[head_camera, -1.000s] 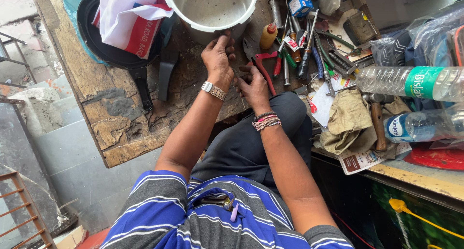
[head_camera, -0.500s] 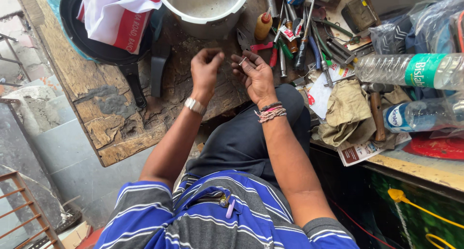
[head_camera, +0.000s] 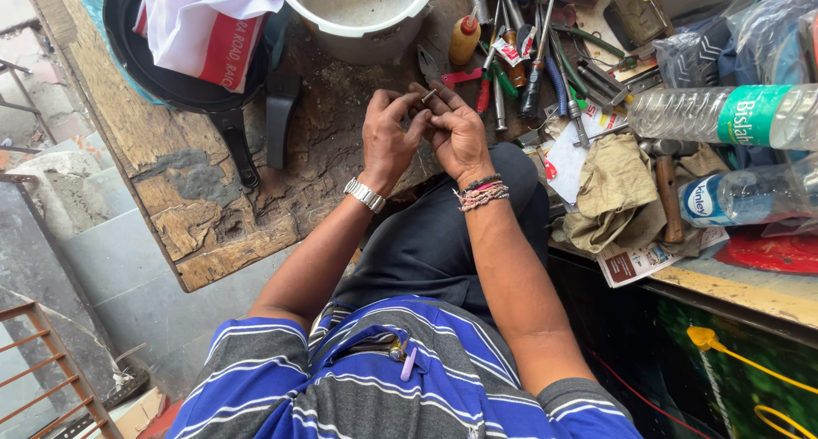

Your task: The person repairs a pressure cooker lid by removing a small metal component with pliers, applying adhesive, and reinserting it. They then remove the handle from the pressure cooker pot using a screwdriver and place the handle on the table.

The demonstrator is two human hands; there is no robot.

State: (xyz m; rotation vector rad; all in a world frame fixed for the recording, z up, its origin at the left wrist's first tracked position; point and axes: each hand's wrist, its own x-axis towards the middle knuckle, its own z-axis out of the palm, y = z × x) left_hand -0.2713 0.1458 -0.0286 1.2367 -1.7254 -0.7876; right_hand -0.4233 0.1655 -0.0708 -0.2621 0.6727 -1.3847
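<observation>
Hands meet above the worn wooden workbench [head_camera: 213,209], fingertips together over a small metal part [head_camera: 429,95]. The left hand [head_camera: 388,136], with a metal watch [head_camera: 365,195] at the wrist, is curled, its fingers bent in toward the part; the right hand [head_camera: 457,132], wearing thread bracelets [head_camera: 481,193], pinches the same small piece between thumb and fingers. The part is tiny and mostly hidden by the fingertips, so its exact kind cannot be told; it sits at the point where both hands touch, held clear of the bench top.

Just beyond the hands stands a pale metal pot [head_camera: 362,13], open side up, at the far edge of the bench. To its left lies a black pan [head_camera: 183,81] with a long handle, and a white and red cloth bag [head_camera: 209,25] rests in it. A second black handle [head_camera: 281,119] lies beside the pan.

To the right of the hands is a heap of hand tools [head_camera: 528,64]: screwdrivers, pliers and the like, with a small yellow bottle [head_camera: 464,38] among them. Further right are a crumpled khaki rag [head_camera: 613,192], a hammer [head_camera: 665,183] lying on it, and two clear plastic water bottles [head_camera: 733,115] on their sides.

Below the hands, the person's dark trousers [head_camera: 443,243] and blue striped shirt [head_camera: 400,379] fill the foreground.
</observation>
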